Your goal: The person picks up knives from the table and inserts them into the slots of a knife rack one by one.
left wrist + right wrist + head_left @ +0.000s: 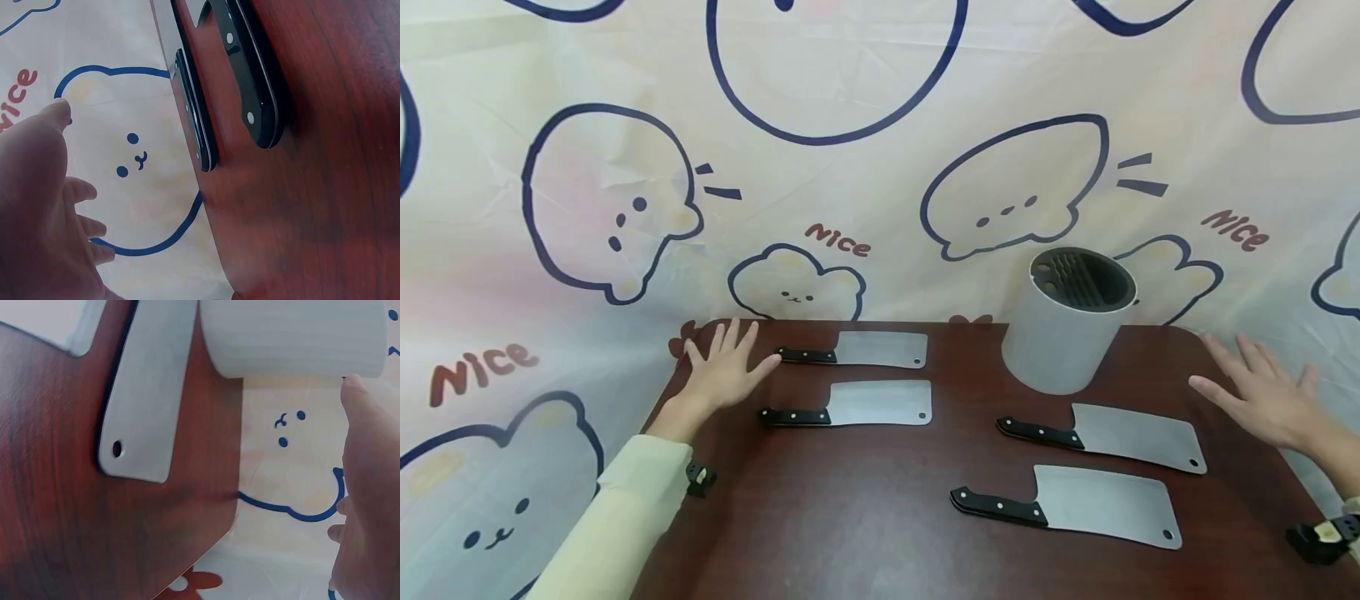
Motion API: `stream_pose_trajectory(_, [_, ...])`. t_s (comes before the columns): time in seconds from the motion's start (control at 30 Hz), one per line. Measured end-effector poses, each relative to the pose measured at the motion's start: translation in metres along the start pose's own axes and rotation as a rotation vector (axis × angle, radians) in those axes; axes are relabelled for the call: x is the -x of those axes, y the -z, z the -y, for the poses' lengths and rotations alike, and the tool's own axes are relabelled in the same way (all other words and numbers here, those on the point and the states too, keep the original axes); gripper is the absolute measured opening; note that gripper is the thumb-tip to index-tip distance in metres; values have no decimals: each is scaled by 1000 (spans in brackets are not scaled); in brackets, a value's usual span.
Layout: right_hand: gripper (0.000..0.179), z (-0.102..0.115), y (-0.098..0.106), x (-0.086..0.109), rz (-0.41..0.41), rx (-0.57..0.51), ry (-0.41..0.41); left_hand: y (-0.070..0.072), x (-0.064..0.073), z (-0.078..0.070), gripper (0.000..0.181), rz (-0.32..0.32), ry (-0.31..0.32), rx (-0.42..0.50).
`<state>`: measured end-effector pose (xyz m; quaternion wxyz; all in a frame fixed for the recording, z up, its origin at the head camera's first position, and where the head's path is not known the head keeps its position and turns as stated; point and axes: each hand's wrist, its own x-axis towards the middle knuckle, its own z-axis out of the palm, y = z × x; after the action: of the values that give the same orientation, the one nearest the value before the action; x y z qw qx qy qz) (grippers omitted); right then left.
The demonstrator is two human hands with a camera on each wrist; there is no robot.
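My left hand [722,371], fingers spread, is over the table's far left side, nearest the black handle of the back cleaver [880,349]. A second cleaver [880,402] lies just in front of that one, its handle also pointing left. On the right, my right hand [1270,400] is spread near the table's right edge and holds nothing. Two more cleavers, an upper one [1135,435] and a lower one [1105,504], lie flat with blades toward that hand. Behind them stands a white round knife block [1060,333] with a dark slotted top.
The dark brown wooden table [820,517] has its far edge against a cream cloth backdrop [865,192] with blue cartoon outlines. That cloth also hangs along both sides. Black camera mounts [700,479] are strapped to both wrists.
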<state>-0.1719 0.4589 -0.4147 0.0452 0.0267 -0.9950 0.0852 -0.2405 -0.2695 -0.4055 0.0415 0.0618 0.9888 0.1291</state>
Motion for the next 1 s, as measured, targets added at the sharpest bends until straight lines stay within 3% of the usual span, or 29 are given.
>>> stream_pose_trajectory(0.17, [79, 14, 12, -10, -23, -78, 51, 0, -11, -4, 91, -5, -23, 49])
stream_pose_trajectory(0.37, [74, 36, 27, -25, -1, -302, 103, -5, -26, -13, 86, -25, -37, 117])
stream_pose_trajectory(0.53, [74, 58, 34, -35, 65, -455, 29, -12, -35, -17, 84, -28, -51, 151])
stream_pose_trajectory(1.0, [84, 105, 41, -68, 58, -823, -186, -38, -58, -8, 74, 21, -8, 222])
